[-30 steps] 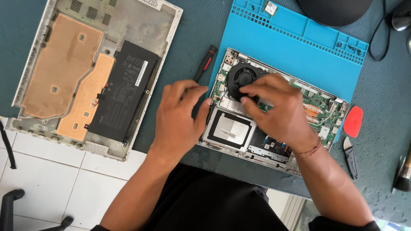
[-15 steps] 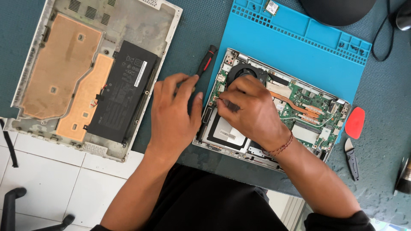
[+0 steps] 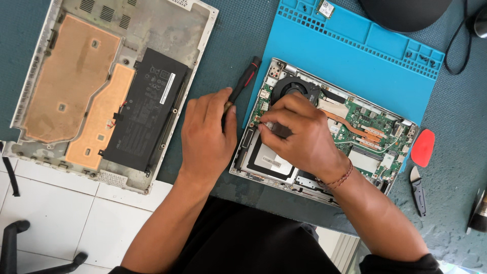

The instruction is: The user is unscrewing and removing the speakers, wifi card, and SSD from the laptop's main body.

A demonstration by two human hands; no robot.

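Note:
An opened laptop base [image 3: 284, 167] lies on a blue work mat [image 3: 355, 45], showing its green board [image 3: 373, 122], black fan [image 3: 294, 85] and copper heat pipe [image 3: 355, 124]. My right hand [image 3: 304, 139] rests over the board's left part, below the fan. Its fingertips pinch a small grey part near the board's left edge. My left hand [image 3: 205, 132] lies just left of the base. Its thumb and forefinger close on the lower end of a red and black screwdriver [image 3: 246, 78], which slants up toward the mat's edge.
The laptop's removed cover [image 3: 152, 30], carrying a black battery [image 3: 147, 106] and copper-coloured sheets, lies at the left. A red pry tool [image 3: 422, 147] and a small folding blade [image 3: 418, 190] lie to the right. At the top are a black round object [image 3: 406, 12] and a cable [image 3: 456, 45]. White floor tiles show below the table edge.
My right hand has slid left from the fan to the board's left edge, uncovering the fan. My left hand has moved up a little and onto the screwdriver's end.

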